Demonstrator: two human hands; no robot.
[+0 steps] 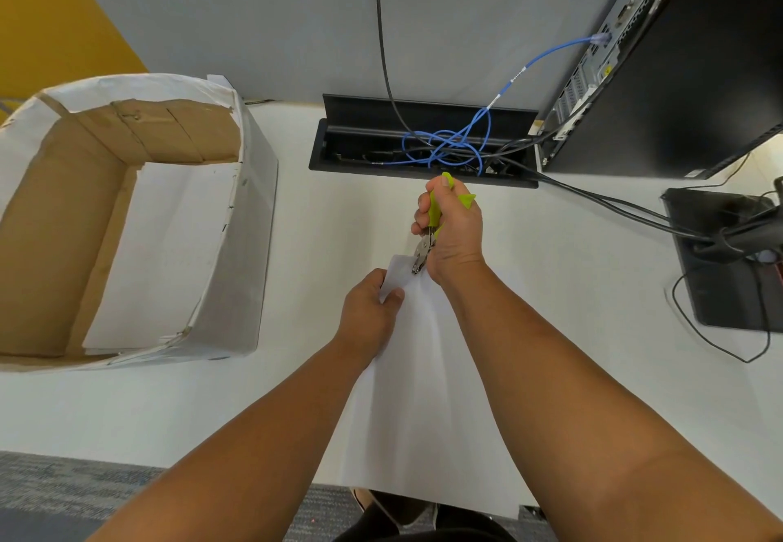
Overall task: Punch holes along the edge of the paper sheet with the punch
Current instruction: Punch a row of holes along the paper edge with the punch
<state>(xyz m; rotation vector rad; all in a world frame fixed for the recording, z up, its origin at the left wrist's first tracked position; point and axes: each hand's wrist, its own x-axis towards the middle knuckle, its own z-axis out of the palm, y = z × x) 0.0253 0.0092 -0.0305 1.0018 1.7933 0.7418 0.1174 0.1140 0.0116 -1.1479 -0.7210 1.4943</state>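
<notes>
A white paper sheet (423, 393) hangs between my arms above the table's front edge. My left hand (368, 312) pinches its far left corner, thumb on top. My right hand (453, 228) is wrapped around the lime-green handles of a plier-type hole punch (426, 240). The punch's metal jaws sit over the sheet's far edge, just right of my left thumb. The handles look squeezed together. My right palm hides part of the punch.
A large open cardboard box (127, 219) lined with white paper stands at the left. A black cable tray (423, 147) with blue and black cables lies behind my hands. A computer tower (678, 67) and a monitor base (728, 262) stand at the right.
</notes>
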